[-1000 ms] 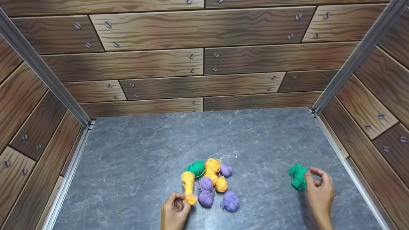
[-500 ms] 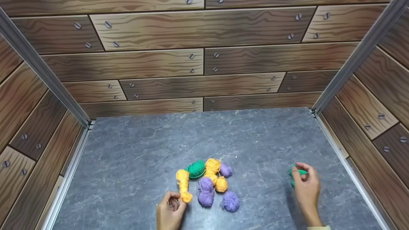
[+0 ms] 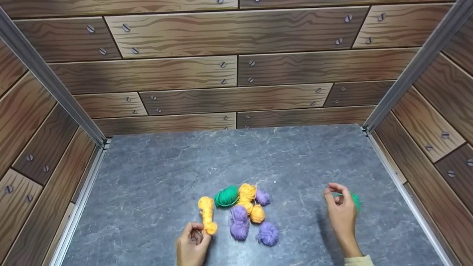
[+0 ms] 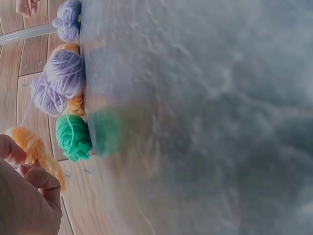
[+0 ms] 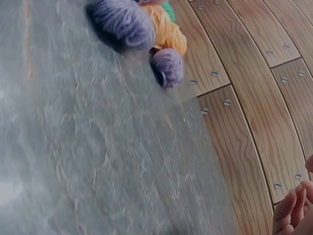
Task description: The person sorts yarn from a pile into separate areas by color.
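Observation:
My left hand [image 3: 192,242] pinches the near end of a yellow yarn skein [image 3: 206,212], narrow in the middle. In the left wrist view its fingers close on the same yellow yarn [image 4: 32,144]. Over on the right, my right hand [image 3: 342,214] has loosely bent fingers with nothing seen held between them. A green yarn bundle [image 3: 356,201] lies behind that hand, mostly hidden by it. The right wrist view catches only fingertips [image 5: 288,208] at its lower right edge, without yarn.
Mid-table is a cluster: a green ball [image 3: 226,196], yellow yarn [image 3: 247,192], a smaller yellow ball [image 3: 257,214], a purple skein [image 3: 239,222] and purple balls [image 3: 268,234]. Wood-patterned walls [image 3: 184,70] and metal rails [image 3: 406,199] border the grey table [image 3: 147,177].
My left hand has drawn the yellow skein leftward, away from the cluster. My right hand has moved left from beside the green bundle and now covers most of it in the head view.

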Available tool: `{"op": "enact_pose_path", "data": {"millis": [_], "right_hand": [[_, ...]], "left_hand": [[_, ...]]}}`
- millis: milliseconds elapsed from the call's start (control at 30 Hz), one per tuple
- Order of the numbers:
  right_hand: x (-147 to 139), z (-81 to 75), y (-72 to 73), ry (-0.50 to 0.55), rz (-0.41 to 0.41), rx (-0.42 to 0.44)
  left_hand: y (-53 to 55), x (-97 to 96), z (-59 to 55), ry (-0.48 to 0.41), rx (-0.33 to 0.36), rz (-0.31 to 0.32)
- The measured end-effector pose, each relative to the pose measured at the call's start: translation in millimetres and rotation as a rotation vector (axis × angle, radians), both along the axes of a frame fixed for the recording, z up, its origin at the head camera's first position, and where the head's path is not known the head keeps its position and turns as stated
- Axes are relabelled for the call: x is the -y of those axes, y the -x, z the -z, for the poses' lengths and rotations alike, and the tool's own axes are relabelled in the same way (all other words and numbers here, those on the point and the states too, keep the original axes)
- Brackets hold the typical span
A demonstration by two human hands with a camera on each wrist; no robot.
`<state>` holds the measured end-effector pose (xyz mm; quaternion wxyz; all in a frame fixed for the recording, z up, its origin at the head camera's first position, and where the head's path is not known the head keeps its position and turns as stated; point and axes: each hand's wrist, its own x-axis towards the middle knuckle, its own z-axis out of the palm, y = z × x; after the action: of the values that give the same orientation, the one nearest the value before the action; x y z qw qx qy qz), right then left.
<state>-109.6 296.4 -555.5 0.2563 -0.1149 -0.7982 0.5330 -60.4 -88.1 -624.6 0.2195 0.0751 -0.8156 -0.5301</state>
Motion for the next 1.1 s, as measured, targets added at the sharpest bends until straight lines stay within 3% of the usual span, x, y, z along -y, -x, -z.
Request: {"op": "enact_pose_path", "data": {"millis": [267, 400, 567, 800, 1100], "right_hand": [[5, 20.8, 9.7, 0.017, -0.024, 0.028], [18, 9.7, 8.5, 0.055, -0.053, 0.034], [35, -5.5, 8.7, 0.035, -0.092, 0.021], [48, -4.4, 12.8, 0.053, -0.145, 0.022], [64, 0.7, 16.1, 0.061, -0.166, 0.033]], "left_hand": [[-3.8, 12.3, 3.3, -0.009, 0.012, -0.040], [-4.7, 17.2, 2.9, -0.030, 0.028, -0.049], [-4.3, 21.2, 4.5, -0.067, -0.005, -0.048], [-2.0, 30.6, 8.1, -0.068, -0.096, -0.059], [-3.0, 40.2, 8.7, -0.044, -0.011, -0.110]]}}
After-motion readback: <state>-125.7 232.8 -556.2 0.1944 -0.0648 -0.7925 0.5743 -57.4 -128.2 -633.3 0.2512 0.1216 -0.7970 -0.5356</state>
